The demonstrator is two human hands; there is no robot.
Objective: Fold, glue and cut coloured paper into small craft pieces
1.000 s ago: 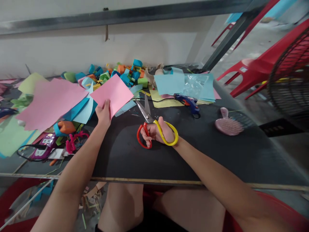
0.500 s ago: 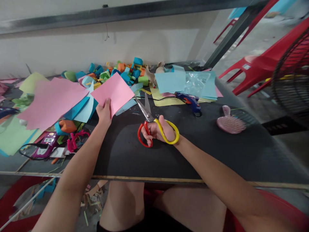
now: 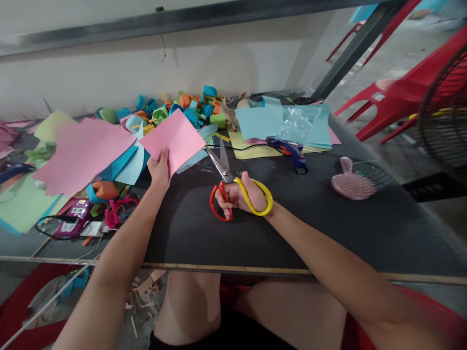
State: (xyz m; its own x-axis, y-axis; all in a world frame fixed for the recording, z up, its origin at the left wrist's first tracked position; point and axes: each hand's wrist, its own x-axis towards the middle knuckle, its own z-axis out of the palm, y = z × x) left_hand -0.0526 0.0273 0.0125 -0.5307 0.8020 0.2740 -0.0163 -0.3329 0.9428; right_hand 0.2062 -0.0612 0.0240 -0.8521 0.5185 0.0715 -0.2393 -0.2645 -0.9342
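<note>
My left hand [image 3: 159,170] is closed on the lower edge of a pink sheet of paper [image 3: 175,138], thumb on top, holding it tilted above the table. My right hand [image 3: 242,194] grips a pair of scissors [image 3: 223,167] with one red and one yellow handle loop. Its thumb passes through the yellow loop and its fingers through the red one. The two blades stand apart, pointing up and left, with their tips close to the paper's right corner. No paper lies between the blades.
Large pink paper [image 3: 83,150] and other coloured sheets lie at left, near a purple device [image 3: 75,216]. Folded paper pieces [image 3: 189,109] pile along the wall. A blue glue gun [image 3: 290,150], blue sheets [image 3: 259,121] and a pink hairbrush [image 3: 352,182] lie at right. A fan [image 3: 445,112] stands beyond.
The view has shifted very slightly, so everything sits a little differently in the picture. Both hands keep their hold on the paper and the scissors, and the blades stay apart.
</note>
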